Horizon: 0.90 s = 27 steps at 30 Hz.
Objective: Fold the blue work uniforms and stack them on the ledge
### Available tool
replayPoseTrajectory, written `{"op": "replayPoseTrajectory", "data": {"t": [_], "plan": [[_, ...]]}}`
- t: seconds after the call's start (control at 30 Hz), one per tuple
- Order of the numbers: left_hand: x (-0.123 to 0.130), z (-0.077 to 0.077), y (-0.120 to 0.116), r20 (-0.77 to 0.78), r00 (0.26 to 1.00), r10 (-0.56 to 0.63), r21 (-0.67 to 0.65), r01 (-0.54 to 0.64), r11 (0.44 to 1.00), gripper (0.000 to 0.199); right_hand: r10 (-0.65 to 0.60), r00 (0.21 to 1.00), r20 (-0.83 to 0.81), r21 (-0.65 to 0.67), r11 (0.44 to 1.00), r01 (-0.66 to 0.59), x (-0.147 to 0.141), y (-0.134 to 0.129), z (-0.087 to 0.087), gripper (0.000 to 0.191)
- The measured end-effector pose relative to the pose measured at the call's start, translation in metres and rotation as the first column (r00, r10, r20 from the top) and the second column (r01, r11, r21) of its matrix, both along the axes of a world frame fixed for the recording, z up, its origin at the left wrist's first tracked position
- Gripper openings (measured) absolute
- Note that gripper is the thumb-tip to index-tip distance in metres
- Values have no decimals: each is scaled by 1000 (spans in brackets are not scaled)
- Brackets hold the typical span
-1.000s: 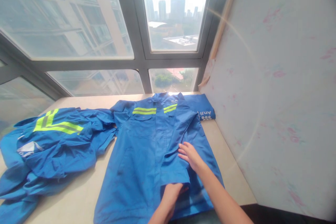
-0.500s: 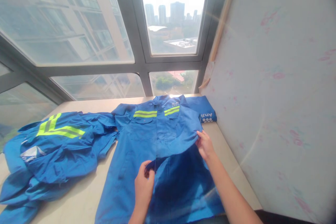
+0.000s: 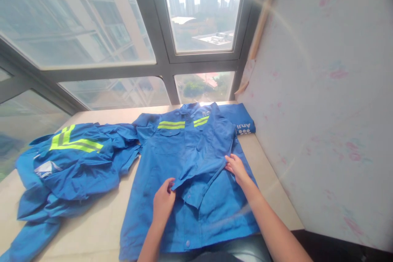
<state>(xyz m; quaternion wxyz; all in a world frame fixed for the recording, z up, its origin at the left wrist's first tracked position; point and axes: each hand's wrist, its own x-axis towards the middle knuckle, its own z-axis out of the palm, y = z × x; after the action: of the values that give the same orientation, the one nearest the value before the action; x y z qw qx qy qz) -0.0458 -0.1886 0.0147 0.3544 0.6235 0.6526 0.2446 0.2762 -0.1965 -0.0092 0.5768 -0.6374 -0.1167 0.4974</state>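
Observation:
A blue work jacket (image 3: 156, 172) lies front up with its collar toward the window, yellow-green stripes across the chest. Its right-side sleeve (image 3: 202, 172) is folded inward over the front, with the cuff near the middle. My left hand (image 3: 164, 200) is closed on the sleeve's edge by the cuff, pinching the cloth between thumb and fingers. On the sleeve's outer edge rests my right hand (image 3: 238, 170), its fingers bent against the fabric; part of its grip is hidden. A snap button (image 3: 188, 243) shows near the hem.
A second blue garment (image 3: 82, 172) with yellow-green stripes lies crumpled on the left. Behind the jacket's right shoulder sits a folded blue cloth (image 3: 238, 118) with white lettering. The pale ledge (image 3: 273, 188) meets a flowered wall (image 3: 322, 110) at right and windows (image 3: 202, 12) behind.
The sleeve has come down from a raised position onto the jacket front, and its cuff now shows. Both hands have shifted slightly left. The view has tilted down a little.

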Motion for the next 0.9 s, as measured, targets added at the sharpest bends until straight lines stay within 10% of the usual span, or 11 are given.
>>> {"op": "replayPoseTrajectory", "data": {"t": [0.13,0.23,0.4,0.5,0.6,0.7,0.9], "plan": [[-5,5,0,114,993,-4,199,-19,980,33,-43,996,82,29,999,41,8,5,4,35],[-9,0,-3,14,977,-214,265,202,943,35,-82,919,387,46,997,69,7,-3,4,42],[-11,-14,-12,-3,937,-350,159,346,925,41,155,554,818,-2,964,-266,-48,-54,6,30],[-8,-18,-13,118,961,-248,76,240,968,40,316,306,898,-69,788,-611,-99,-91,6,39],[-2,-17,-3,206,976,-73,-63,88,994,46,356,133,925,-171,702,-691,-128,-110,0,52],[6,-12,11,236,968,-81,-194,128,973,55,346,188,919,-135,724,-676,-125,-108,-7,46],[64,21,-7,606,767,212,-536,196,822,67,195,604,773,128,884,-449,-46,-94,31,40]]}}
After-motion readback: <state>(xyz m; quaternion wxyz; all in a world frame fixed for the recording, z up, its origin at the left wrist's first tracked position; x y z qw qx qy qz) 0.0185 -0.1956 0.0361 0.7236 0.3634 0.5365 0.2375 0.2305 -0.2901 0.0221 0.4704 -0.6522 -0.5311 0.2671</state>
